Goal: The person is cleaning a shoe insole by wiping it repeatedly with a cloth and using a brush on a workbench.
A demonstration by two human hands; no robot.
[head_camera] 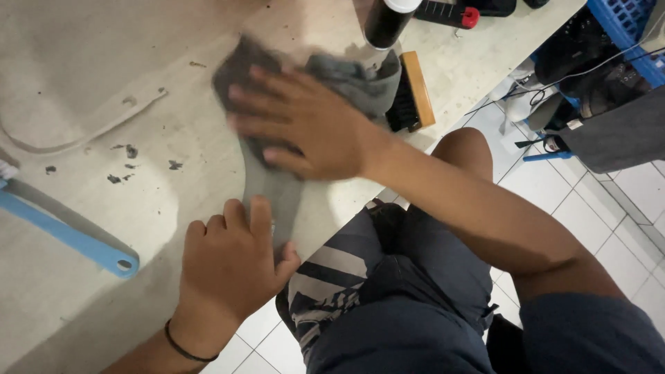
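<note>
Grey flat fabric piece is lying on beige desk; left hand is pinning its end w/ bent fingers, right hand, fingers spread, is pressing a dark cloth over it. Dark crumbs beside — prob. midway.

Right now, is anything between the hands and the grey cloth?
No. The right hand lies flat on the grey cloth, and the left hand presses its near end against the table. The brush and bottle stand behind the cloth, out of the way.
</note>
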